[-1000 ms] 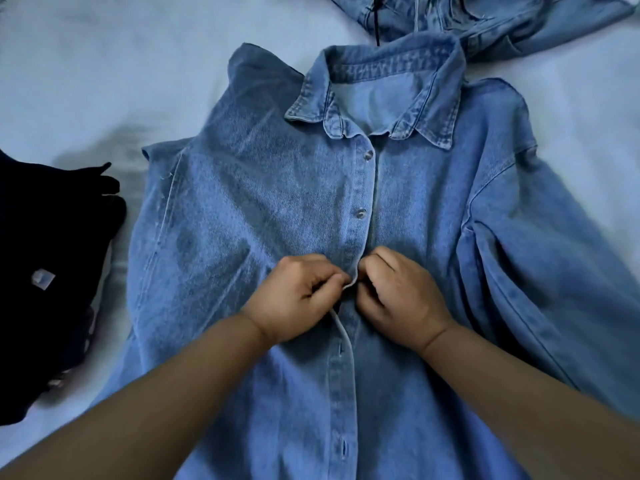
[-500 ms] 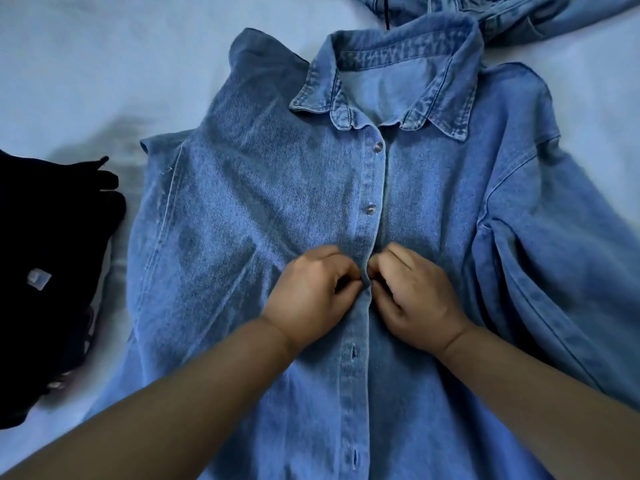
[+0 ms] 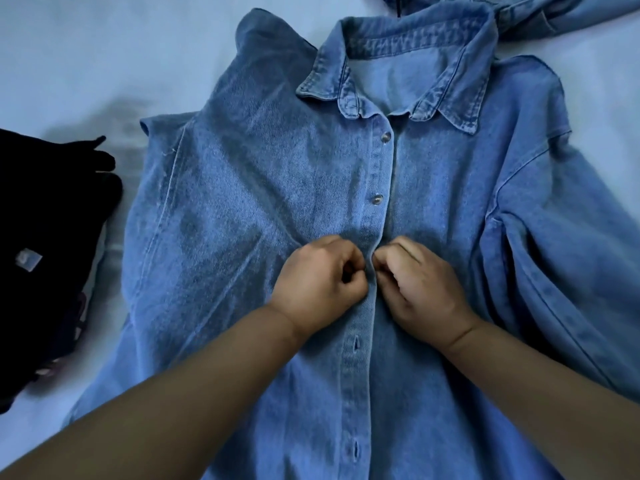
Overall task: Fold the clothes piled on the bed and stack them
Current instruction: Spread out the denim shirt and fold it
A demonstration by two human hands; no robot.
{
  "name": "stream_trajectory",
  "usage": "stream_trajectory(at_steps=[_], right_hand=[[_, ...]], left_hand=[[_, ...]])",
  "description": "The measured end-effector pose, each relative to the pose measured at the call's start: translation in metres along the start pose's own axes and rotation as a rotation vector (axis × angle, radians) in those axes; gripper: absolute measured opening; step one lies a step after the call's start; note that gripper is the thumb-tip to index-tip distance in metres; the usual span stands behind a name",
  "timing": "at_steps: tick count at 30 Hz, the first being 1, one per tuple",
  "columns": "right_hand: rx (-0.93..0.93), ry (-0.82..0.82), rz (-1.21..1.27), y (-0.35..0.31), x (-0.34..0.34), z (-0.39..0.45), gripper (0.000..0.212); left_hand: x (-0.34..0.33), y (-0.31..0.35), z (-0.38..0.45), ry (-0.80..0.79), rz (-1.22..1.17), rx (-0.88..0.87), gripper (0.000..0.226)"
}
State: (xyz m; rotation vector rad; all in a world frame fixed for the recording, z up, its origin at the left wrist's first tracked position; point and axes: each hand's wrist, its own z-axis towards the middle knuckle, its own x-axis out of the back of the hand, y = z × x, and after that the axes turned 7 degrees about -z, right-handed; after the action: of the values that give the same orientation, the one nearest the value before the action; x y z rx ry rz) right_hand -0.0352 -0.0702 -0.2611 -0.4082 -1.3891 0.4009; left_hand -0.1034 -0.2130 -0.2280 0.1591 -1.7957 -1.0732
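A denim shirt (image 3: 242,220) lies face up across the bed (image 3: 86,64), filling the frame. At centre, the left hand (image 3: 320,282) and right hand (image 3: 420,285) pinch its front edges, now closed at the third button; folding hasn't started.

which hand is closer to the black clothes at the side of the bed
Left. The left hand pinches the denim shirt at its placket, on the side toward the black clothes. The right hand pinches across the placket, farther away. Neither touches them.
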Motion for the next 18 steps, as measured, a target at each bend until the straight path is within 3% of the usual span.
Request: stream_trajectory(at_steps=[6, 8, 10, 12, 18], right_hand=[[0.003, 0.044, 0.039, 0.000, 0.000, 0.000, 0.021], [-0.009, 0.057, 0.100, -0.002, 0.002, -0.001, 0.016], [0.014, 0.051, 0.113, -0.003, 0.006, -0.002, 0.025], [0.093, 0.044, 0.043, -0.001, 0.009, -0.001, 0.038], [0.251, 0.192, -0.302, 0.003, 0.007, 0.003, 0.024]], left_hand=[[-0.006, 0.018, -0.002, 0.078, 0.069, 0.180, 0.008], [-0.005, 0.019, 0.000, 0.051, 0.089, 0.207, 0.012], [-0.002, 0.021, 0.003, 0.007, 0.146, 0.219, 0.019], [0.000, 0.022, 0.007, -0.007, 0.171, 0.227, 0.019], [0.016, 0.019, 0.011, -0.165, 0.058, 0.234, 0.005]])
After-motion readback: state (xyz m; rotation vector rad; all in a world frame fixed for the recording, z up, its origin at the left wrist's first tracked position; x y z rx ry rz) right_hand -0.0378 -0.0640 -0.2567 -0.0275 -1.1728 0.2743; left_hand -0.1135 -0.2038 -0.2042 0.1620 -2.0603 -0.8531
